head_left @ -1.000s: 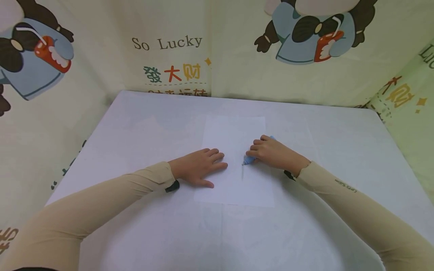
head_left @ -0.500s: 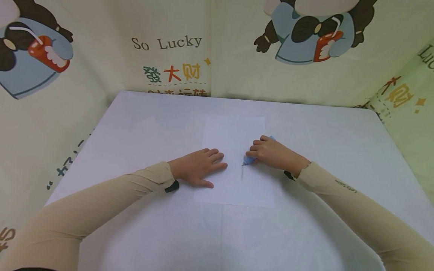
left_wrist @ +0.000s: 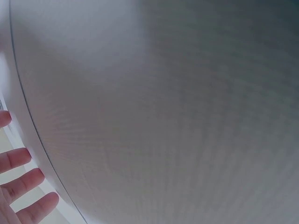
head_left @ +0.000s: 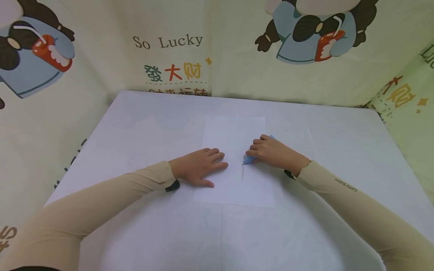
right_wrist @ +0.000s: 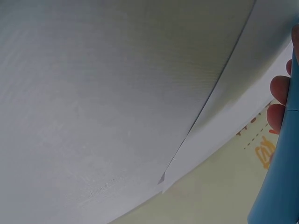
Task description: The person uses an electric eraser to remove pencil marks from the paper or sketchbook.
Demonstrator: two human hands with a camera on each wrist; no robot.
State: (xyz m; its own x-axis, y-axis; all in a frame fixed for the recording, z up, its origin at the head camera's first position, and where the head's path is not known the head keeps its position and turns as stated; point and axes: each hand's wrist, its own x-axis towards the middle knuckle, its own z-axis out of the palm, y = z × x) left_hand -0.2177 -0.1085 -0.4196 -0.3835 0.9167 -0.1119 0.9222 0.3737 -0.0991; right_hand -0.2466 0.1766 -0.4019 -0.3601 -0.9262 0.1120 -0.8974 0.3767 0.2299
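A white sheet of paper (head_left: 234, 194) lies on the white-covered table. My left hand (head_left: 200, 166) rests on the paper's left part, fingers spread and thumb out; its fingertips (left_wrist: 44, 205) show at the lower left of the left wrist view. Over the paper's right part, my right hand (head_left: 271, 152) grips a thick light-blue pen (head_left: 249, 160), its narrow tip pointing down-left at the sheet. The pen's smooth body (right_wrist: 280, 172) fills the right edge of the right wrist view, with fingers curled round it. Just below the tip runs a faint, short grey line (head_left: 242, 175) on the paper.
The white table (head_left: 162, 120) extends all round the sheet. Behind it hangs a cream curtain (head_left: 234, 56) printed with cartoon figures and lettering. More of this printed cloth stands on the left and right sides. Dark bands show at both wrists.
Both hands, the pen and the paper stay in place, apart from a tiny shift of the view. The cloth on the left sways slightly.
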